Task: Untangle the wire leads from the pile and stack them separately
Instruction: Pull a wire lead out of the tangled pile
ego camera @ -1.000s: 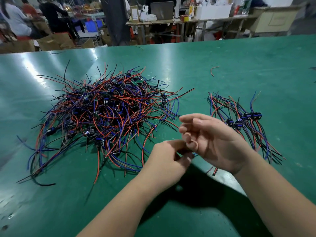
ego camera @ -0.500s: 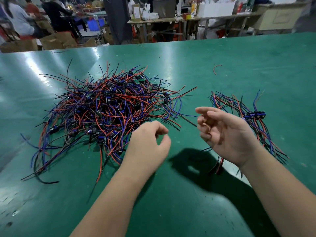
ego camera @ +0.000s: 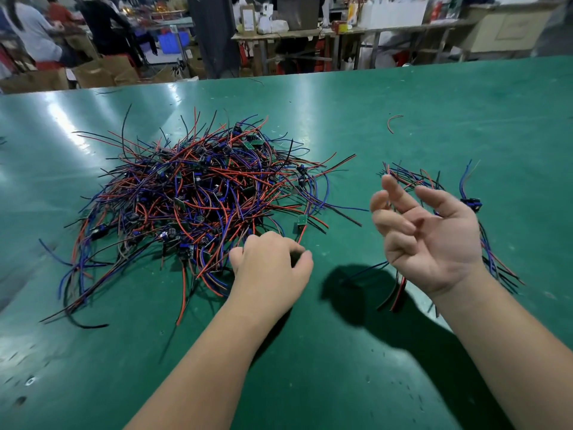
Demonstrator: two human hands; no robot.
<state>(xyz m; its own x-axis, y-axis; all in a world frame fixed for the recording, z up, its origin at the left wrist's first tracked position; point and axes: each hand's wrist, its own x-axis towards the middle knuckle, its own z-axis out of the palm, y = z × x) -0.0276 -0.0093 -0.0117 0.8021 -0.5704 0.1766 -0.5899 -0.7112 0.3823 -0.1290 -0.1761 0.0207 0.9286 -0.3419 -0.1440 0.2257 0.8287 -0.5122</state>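
left hand (ego camera: 269, 268) curled at pile (ego camera: 198, 193) edge, grip unclear; right hand (ego camera: 434, 237) open, empty. yanking a snagged lead could drag tangle into stack (ego camera: 471, 203).

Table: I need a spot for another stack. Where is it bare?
Bare: the far strip of table beyond the tangled pile and sorted stack, save one stray red wire; also the patch right of that stack. Crowded: the gap between pile and stack, taken by the left hand and right hand.
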